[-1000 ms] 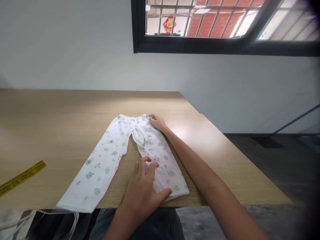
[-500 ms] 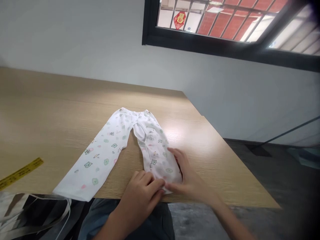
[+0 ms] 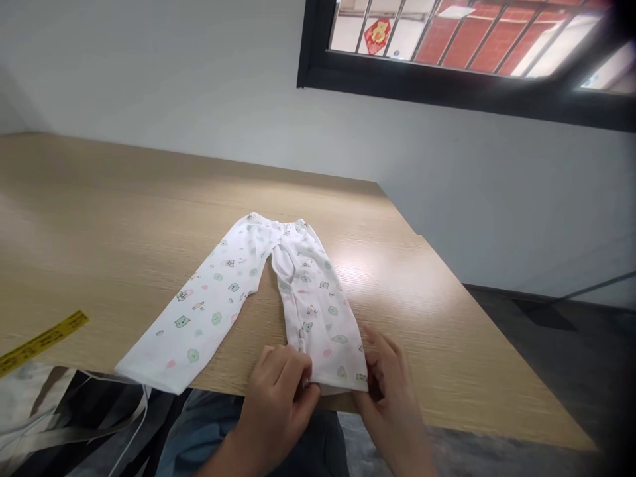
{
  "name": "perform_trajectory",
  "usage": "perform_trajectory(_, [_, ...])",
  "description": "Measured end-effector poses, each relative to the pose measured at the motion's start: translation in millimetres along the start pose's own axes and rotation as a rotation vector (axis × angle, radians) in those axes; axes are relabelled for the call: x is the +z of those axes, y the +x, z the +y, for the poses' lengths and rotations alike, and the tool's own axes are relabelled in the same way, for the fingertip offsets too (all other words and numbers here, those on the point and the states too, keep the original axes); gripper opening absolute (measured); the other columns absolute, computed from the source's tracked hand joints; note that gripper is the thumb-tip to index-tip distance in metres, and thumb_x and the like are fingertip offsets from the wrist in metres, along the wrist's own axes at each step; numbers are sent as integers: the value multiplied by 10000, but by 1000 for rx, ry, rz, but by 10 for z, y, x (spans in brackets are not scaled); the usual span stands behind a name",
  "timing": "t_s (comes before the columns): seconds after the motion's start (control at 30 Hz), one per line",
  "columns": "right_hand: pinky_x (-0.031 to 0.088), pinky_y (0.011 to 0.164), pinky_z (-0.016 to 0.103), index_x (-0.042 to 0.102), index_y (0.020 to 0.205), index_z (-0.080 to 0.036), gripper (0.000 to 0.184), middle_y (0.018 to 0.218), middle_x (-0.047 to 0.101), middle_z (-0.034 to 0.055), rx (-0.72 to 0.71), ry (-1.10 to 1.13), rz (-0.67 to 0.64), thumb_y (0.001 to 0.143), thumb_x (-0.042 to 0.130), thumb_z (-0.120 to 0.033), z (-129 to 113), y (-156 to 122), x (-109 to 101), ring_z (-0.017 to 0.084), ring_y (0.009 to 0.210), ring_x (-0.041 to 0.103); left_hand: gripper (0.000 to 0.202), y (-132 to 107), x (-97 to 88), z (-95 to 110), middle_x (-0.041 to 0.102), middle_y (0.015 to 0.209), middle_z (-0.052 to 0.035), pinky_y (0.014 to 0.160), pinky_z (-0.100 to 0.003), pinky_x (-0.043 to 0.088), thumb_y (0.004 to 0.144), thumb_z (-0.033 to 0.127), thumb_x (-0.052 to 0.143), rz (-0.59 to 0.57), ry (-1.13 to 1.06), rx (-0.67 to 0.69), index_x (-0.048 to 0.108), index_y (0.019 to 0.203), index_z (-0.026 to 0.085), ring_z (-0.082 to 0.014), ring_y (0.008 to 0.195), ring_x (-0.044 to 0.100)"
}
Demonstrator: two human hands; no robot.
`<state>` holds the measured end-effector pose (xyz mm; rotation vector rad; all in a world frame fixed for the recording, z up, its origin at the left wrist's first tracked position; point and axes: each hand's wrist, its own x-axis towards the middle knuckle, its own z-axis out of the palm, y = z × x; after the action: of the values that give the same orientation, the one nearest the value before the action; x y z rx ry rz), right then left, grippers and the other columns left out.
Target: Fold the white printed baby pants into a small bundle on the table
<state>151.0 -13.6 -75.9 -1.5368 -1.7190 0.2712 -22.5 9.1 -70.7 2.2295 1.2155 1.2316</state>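
A small pair of white pants (image 3: 325,298), printed with green, pink and grey animal faces, lies spread on the wooden table, waistband away from me. Its right-hand leg runs toward me and ends near the table's front edge. My left hand (image 3: 275,397) is closed on the inner corner of that leg's hem, thumb below and fingers curled over. At the outer corner, my right hand (image 3: 390,391) has its thumb at the hem and bent fingers along the side, pinching the cloth edge. The left-hand leg lies flat, untouched, its hem reaching the table edge.
The wooden table (image 3: 447,371) has a yellow strip with dark markings (image 3: 44,343) at its left front. A bag with pale straps (image 3: 59,430) is below the front edge. Behind stand a white wall (image 3: 173,86) and a dark-framed barred window (image 3: 397,78).
My right hand has moved from the leg's side toward its hem corner. The leg's lower end is now flatter and wider. My left hand stays at the inner hem; the view has shifted slightly.
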Motion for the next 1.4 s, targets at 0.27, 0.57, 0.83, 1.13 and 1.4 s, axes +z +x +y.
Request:
perform_trajectory(0.27, [498, 576, 247, 415, 1227, -272, 476, 1057, 418, 78, -174, -30, 190, 798, 413, -66, -194, -17, -37, 143, 753, 521, 157, -96, 0, -66, 468, 648, 18, 563, -227, 328, 755, 45, 491, 254, -13, 135, 425, 728, 184, -110, 604, 405])
perform_trajectory(0.57, [527, 642, 265, 390, 1230, -264, 437, 1131, 445, 77, 22, 242, 19, 807, 462, -185, -522, 349, -86, 170, 850, 551, 171, 319, -184, 89, 328, 555, 67, 461, -174, 302, 751, 103, 414, 118, -128, -173, 321, 652, 206, -78, 490, 348])
perform_trajectory(0.83, [534, 512, 245, 235, 1331, -287, 618, 1067, 397, 74, 188, 407, 94, 790, 534, -256, -525, 284, 114, 135, 676, 568, 193, 500, -187, 182, 332, 536, 80, 443, -149, 304, 764, 131, 440, 85, -166, -249, 314, 638, 205, -62, 467, 351])
perform_trajectory(1.13, [471, 537, 208, 459, 1131, -231, 583, 1024, 400, 65, -106, 95, 53, 609, 360, 10, -413, 315, -87, 120, 699, 499, 111, 127, -267, 9, 461, 557, 69, 453, -180, 345, 708, 136, 509, 31, 83, -174, 431, 688, 211, -87, 479, 449])
perform_trajectory(1.4, [398, 541, 162, 411, 762, -200, 367, 914, 391, 33, -233, 35, -92, 518, 297, 49, -226, 248, -50, 99, 668, 449, 177, -108, -113, -144, 463, 647, 7, 546, -233, 353, 755, 35, 418, 179, 129, 39, 427, 677, 193, -129, 599, 436])
